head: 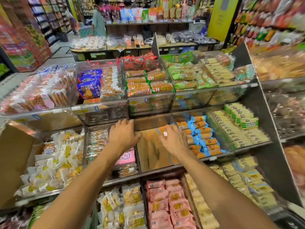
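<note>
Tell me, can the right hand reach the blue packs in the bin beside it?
Probably yes. The right hand hovers open over the empty bin, and the blue packs lie in the next bin, just to its right. Both bins are open on top, and nothing seems to block the way.

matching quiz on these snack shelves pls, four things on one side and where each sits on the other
1 blue-wrapped snacks
2 rows of pink packs
3 chive cracker packs
4 cardboard box

A top tier, above the bare bin
B far left, at the edge of view
C just right of the bare bin
D bottom tier, below the bare bin

Pairs: 1-C, 2-D, 3-A, 4-B
</note>
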`<state>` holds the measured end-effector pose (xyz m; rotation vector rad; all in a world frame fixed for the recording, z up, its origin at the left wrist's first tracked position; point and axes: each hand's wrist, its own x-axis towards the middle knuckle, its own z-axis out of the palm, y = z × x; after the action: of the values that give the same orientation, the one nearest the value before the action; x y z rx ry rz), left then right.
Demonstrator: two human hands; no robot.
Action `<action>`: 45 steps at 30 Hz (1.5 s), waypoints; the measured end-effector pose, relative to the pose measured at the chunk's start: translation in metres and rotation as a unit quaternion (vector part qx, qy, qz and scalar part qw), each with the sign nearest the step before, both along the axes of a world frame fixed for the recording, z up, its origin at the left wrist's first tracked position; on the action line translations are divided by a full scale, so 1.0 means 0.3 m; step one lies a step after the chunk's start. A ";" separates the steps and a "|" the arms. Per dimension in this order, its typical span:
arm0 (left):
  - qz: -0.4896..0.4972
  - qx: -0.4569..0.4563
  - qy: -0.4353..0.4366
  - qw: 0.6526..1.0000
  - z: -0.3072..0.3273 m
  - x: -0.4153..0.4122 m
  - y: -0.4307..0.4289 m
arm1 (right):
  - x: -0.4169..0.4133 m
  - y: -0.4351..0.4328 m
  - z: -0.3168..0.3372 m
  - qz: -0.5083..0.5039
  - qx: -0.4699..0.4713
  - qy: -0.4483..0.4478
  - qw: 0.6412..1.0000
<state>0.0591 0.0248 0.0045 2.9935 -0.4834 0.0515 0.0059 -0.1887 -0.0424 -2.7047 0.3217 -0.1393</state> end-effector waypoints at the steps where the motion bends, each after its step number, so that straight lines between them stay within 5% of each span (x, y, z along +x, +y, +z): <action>1: -0.010 0.014 -0.009 1.000 0.027 -0.003 -0.035 | -0.022 -0.051 0.031 -0.007 -0.035 -0.008 0.999; 11: -0.177 0.070 -0.061 0.980 0.198 -0.261 -0.611 | -0.486 -0.540 0.237 -0.134 -0.144 -0.006 0.980; 21: -0.332 0.058 -0.077 0.938 0.178 -0.718 -1.221 | -1.106 -1.016 0.211 -0.289 -0.120 0.025 0.949; 31: -0.496 0.075 -0.084 0.861 0.045 -1.084 -1.704 | -1.577 -1.264 0.068 -0.430 -0.121 0.089 0.890; 45: -0.642 0.116 -0.034 0.757 -0.219 -1.280 -2.258 | -1.799 -1.528 -0.187 -0.590 -0.056 0.158 0.790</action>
<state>-0.3249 -0.6527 -0.0614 2.1355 -2.4860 -0.0218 -0.5337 -0.6472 -0.0984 -2.1724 2.0982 -0.0434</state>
